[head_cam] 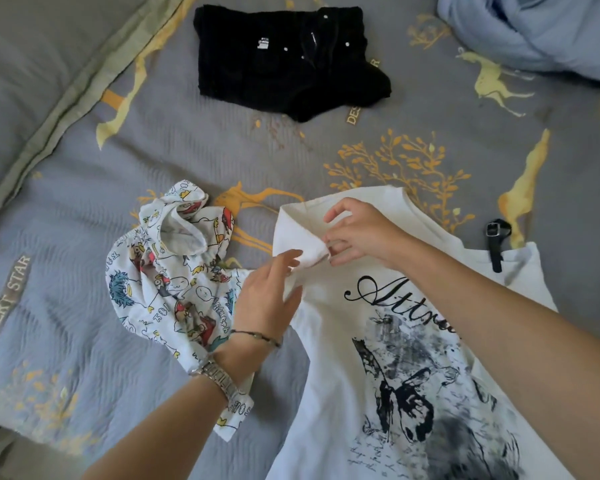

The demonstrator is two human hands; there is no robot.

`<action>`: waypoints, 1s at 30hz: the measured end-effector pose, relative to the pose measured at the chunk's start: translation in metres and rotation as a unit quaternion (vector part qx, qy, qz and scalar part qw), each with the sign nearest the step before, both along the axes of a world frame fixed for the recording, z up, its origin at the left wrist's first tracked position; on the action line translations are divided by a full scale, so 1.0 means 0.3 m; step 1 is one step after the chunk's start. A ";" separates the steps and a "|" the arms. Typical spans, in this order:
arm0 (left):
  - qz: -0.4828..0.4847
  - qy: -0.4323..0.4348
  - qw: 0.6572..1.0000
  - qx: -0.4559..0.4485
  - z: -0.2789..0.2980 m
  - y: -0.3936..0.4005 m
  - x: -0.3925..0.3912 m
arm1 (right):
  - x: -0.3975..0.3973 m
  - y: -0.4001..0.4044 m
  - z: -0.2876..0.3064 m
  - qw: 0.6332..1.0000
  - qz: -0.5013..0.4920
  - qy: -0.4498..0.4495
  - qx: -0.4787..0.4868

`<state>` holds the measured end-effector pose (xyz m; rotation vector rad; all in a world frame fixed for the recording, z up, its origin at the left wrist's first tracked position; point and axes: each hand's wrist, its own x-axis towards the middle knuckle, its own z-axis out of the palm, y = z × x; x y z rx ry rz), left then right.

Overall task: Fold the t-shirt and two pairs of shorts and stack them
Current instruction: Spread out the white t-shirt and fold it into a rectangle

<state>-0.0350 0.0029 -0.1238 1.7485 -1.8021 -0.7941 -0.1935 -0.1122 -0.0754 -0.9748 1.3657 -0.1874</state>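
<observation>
A white t-shirt (388, 358) with a black script and butterfly print lies face up on the bed at the lower right. Its left sleeve (297, 233) is turned up toward the collar. My right hand (357, 233) pinches the sleeve's edge, and my left hand (271, 296) holds the cloth just below it. Cartoon-print white shorts (174, 278) lie crumpled to the left of the shirt, partly under my left wrist. Black shorts (284, 60) lie spread out at the top centre.
The grey-blue bedspread (84, 202) has yellow deer and branch prints. A light blue blanket (541, 29) is bunched at the top right. A black strap with a buckle (496, 244) lies by the shirt's right shoulder. A pillow edge (49, 116) runs along the left.
</observation>
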 end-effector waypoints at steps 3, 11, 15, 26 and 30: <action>0.004 -0.017 0.999 0.028 -0.041 0.014 0.030 | -0.001 0.039 -0.040 0.999 -0.022 -0.029 0.036; 0.020 -0.075 0.996 0.048 -0.076 0.007 0.042 | 0.052 0.082 -0.152 0.997 -0.070 0.033 0.006; 0.004 -0.070 0.985 0.159 -0.081 0.006 0.061 | 0.059 0.056 -0.149 0.994 -0.069 0.081 -0.009; 0.012 -0.150 0.941 0.304 -0.072 0.047 0.111 | 0.071 0.064 -0.119 0.991 -0.024 0.130 -0.022; 0.049 -0.135 0.937 0.318 -0.055 0.048 0.093 | 0.044 0.072 -0.131 0.990 -0.037 0.137 -0.020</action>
